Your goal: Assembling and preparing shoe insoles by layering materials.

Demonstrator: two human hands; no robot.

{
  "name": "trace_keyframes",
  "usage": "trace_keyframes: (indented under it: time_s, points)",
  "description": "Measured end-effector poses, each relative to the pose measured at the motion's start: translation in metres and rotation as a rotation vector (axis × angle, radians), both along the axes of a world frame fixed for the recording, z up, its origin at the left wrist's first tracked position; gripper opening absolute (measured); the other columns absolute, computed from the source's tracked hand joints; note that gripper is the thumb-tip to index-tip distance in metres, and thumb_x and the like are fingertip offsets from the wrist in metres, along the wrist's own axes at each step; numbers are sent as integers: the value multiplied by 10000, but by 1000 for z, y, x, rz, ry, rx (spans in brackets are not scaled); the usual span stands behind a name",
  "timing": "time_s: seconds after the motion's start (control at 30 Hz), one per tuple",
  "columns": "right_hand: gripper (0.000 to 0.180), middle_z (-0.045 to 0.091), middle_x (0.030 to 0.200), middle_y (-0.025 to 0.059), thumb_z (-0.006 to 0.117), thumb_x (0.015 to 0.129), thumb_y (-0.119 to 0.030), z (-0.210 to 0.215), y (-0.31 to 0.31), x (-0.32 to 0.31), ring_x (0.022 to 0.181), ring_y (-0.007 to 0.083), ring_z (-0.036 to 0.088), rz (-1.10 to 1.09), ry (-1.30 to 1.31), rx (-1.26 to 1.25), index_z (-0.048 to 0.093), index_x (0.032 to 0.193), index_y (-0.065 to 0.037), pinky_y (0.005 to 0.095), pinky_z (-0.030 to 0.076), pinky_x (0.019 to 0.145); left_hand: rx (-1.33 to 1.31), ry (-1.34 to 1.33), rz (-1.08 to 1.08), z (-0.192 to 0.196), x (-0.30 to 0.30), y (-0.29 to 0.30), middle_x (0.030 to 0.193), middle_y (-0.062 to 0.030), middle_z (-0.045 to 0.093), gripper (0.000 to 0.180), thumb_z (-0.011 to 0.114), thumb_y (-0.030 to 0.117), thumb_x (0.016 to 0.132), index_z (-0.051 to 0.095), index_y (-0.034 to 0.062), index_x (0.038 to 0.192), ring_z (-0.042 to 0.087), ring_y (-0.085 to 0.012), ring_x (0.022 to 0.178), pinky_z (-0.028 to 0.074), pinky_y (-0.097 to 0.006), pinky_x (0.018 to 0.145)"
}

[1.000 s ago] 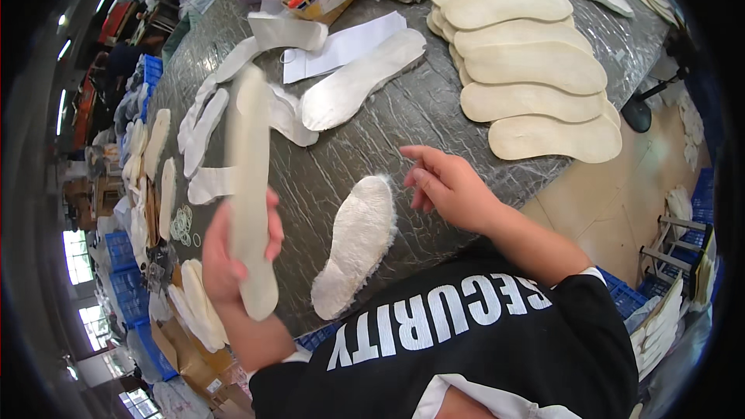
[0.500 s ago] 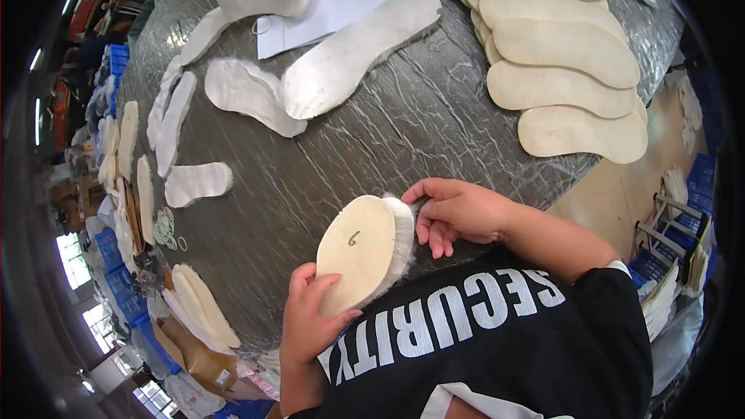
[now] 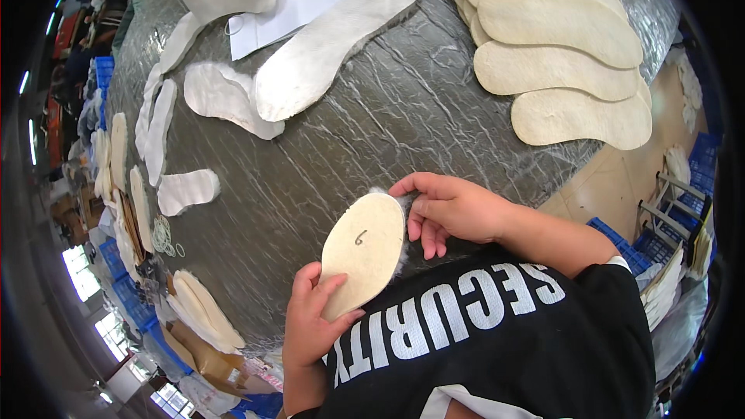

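My left hand (image 3: 313, 312) grips the near end of a cream insole (image 3: 363, 254), thumb on top and the other fingers along its edge. It bears a small dark handwritten mark. Beneath it lies a fluffy white insole (image 3: 401, 264), mostly hidden, with fur showing along the right edge and far tip. At that far right edge is my right hand (image 3: 446, 213), its index finger stretched to the rim and the other fingers loosely bent and apart. Whether the index finger presses on the fur or only brushes it is hard to make out.
Overlapping cream insoles (image 3: 578, 118) lie at the far right of the dark plastic-covered table (image 3: 372, 116). White fleece insoles (image 3: 330, 50) and white paper (image 3: 299, 1) are at the far left. Rubber bands (image 3: 163, 237) and more insoles (image 3: 203, 310) line the left edge. Blue crates (image 3: 621, 244) stand right.
The cream insole has shifted right over the white one, covering more of it. My right index finger has moved slightly left along its far edge. The whole view has turned a little.
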State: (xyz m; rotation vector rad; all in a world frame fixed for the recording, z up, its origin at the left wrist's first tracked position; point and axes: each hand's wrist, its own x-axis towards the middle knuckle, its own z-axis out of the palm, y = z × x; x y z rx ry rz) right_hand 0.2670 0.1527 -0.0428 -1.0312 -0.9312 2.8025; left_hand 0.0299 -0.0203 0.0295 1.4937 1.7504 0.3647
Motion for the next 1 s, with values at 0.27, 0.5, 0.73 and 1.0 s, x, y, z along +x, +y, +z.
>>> trace_keyframes:
  time_s: [0.27, 0.5, 0.73, 1.0]
  points:
    - [392, 591, 839, 86, 357, 966, -37, -1, 1, 0, 609, 158, 642, 2, 17, 9, 376, 1355, 2, 260, 524, 538, 15, 2, -8, 0, 0, 2, 1200, -166, 493, 588, 873, 233, 623, 625, 26, 1115, 559, -326, 1040, 486, -392, 881]
    - [397, 583, 856, 126, 329, 976, -36, 0, 1, 1, 630, 194, 637, 12, 23, 19, 360, 1365, 35, 287, 530, 539, 18, 17, -35, 1, 2, 5, 1200, -166, 492, 577, 867, 220, 629, 622, 29, 1116, 561, -326, 1033, 487, -389, 876]
    - [402, 584, 850, 126, 323, 968, -25, 0, 1, 1, 628, 196, 637, 14, 25, 17, 362, 1364, 35, 291, 528, 540, 6, 59, -65, 1, 3, 7, 1201, -171, 488, 586, 868, 200, 616, 614, 34, 1117, 551, -343, 1043, 487, -396, 870]
    - [466, 587, 843, 130, 318, 902, 29, 0, 1, 4, 629, 202, 638, -13, 43, 26, 370, 1365, 46, 294, 523, 543, 8, 101, -82, -2, 9, 11, 1194, -174, 492, 610, 871, 175, 599, 598, 32, 1126, 552, -351, 1039, 492, -396, 857]
